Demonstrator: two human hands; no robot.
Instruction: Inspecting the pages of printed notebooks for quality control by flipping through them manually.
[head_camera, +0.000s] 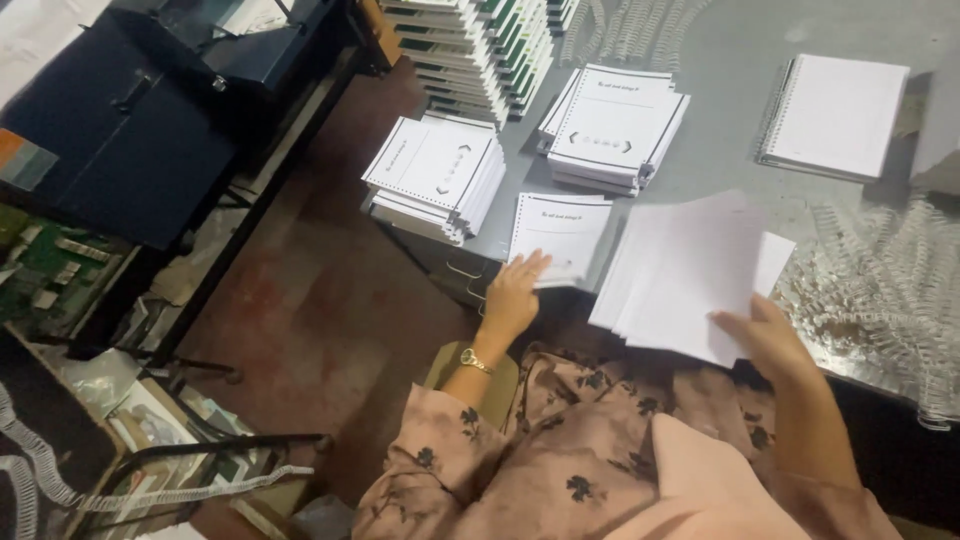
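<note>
My left hand (513, 291) rests with spread fingers on the near edge of a printed white cover sheet (558, 230) lying on the grey table (730, 60). Beside it, my right hand (765, 333) grips the near corner of a loose stack of blank white pages (685, 270), which is tilted and fanned a little. On my left wrist sits a gold-coloured watch. A pink flowered garment covers both arms.
Stacks of printed, punched covers (435, 175) (612, 130) sit further back, with a tall pile of booklets (480, 50) behind. A bound white notebook (835, 115) lies far right. Metal wire bindings (880, 300) spread at the right. A dark machine (130, 110) stands left.
</note>
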